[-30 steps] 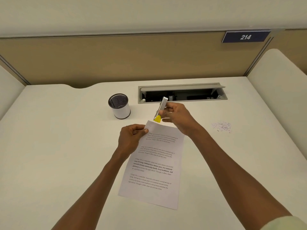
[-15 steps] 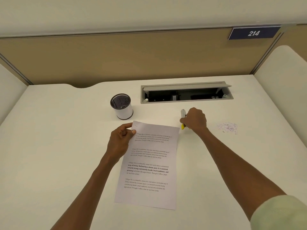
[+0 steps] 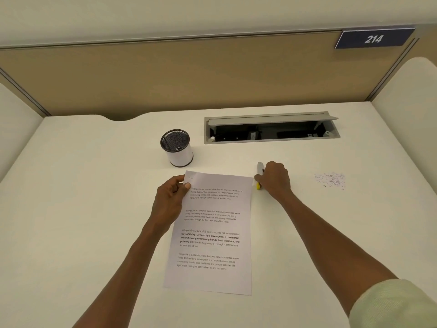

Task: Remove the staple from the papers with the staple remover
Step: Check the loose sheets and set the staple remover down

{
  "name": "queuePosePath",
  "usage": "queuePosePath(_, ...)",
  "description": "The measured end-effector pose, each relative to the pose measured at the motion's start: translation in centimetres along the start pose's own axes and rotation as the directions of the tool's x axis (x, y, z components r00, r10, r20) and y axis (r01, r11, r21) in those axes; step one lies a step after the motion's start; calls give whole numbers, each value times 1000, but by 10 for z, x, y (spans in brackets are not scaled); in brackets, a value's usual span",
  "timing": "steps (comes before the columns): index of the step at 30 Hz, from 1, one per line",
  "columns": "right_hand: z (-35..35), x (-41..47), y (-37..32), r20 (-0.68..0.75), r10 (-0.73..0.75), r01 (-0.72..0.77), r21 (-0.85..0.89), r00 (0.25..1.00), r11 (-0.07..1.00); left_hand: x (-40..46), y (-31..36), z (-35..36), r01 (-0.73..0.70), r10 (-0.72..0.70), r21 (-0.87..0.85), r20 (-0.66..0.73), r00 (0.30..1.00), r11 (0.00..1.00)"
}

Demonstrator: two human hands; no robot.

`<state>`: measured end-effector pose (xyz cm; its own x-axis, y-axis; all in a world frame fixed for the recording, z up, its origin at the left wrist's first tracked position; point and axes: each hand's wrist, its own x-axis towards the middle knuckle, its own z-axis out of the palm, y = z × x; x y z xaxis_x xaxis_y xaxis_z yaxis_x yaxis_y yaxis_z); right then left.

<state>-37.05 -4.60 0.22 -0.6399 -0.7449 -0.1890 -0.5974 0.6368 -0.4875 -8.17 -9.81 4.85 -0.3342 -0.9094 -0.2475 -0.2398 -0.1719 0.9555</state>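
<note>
White papers [image 3: 212, 233] lie flat on the table [image 3: 94, 209]; our left hand [image 3: 171, 197] pinches their top-left corner, and our right hand [image 3: 275, 179] curls around the yellow-tipped staple remover [image 3: 259, 170] resting just beside them.

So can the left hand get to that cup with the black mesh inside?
Probably yes. The mesh pen cup stands just beyond the left hand with bare desk between, though that hand grips the papers now.

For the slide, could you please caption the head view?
Left hand pinches the papers' top corner while the right hand holds the staple remover on the desk.
</note>
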Motion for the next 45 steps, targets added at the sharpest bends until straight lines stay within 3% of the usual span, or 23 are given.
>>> queuePosePath(4, -4, -1, -2, -97, -20, 22, 22, 995, 1000, -4, 5, 3, 0, 0, 3, 21, 1000, 1000)
queuePosePath(6, -10, -5, -7, -137, -94, 115, 155, 986, 981, -6, 8, 3, 8, -8, -4, 23, 1000, 1000)
queuePosePath(9, -25, -22, -18, 54, -249, 197, 461, 967, 865, -9, 12, 1, 4, -3, -19, 34, 999, 1000)
queuePosePath(12, -37, -40, -25, 229, -312, 150, 531, 922, 834, -16, 22, -2, -20, 21, -37, 48, 999, 999)
queuePosePath(17, -67, -59, -29, 258, -355, 116, 639, 899, 760, -29, 43, -9, -61, 65, -131, 25, 998, 989)
queuePosePath(21, -86, -73, -27, 248, -440, 1, 871, 863, 492, -43, 67, -11, -94, 93, -232, -14, 996, 968)
queuePosePath(23, -88, -82, -28, 262, -462, -33, 894, 848, 447, -49, 81, -13, -119, 114, -281, -34, 993, 952)
queuePosePath(26, -94, -96, -33, 185, -429, 37, 888, 884, 459, -59, 103, -15, -155, 137, -370, -74, 988, 916)
queuePosePath(30, -121, -111, -40, 44, -390, 124, 911, 920, 393, -74, 132, -15, -250, 213, -407, -134, 968, 879)
queuePosePath(39, -181, -154, -61, -141, -356, 237, 940, 924, 245, -102, 186, -18, -415, 378, -404, -172, 910, 815)
queuePosePath(45, -200, -177, -69, -194, -360, 280, 938, 912, 205, -108, 202, -25, -456, 423, -409, -175, 889, 790)
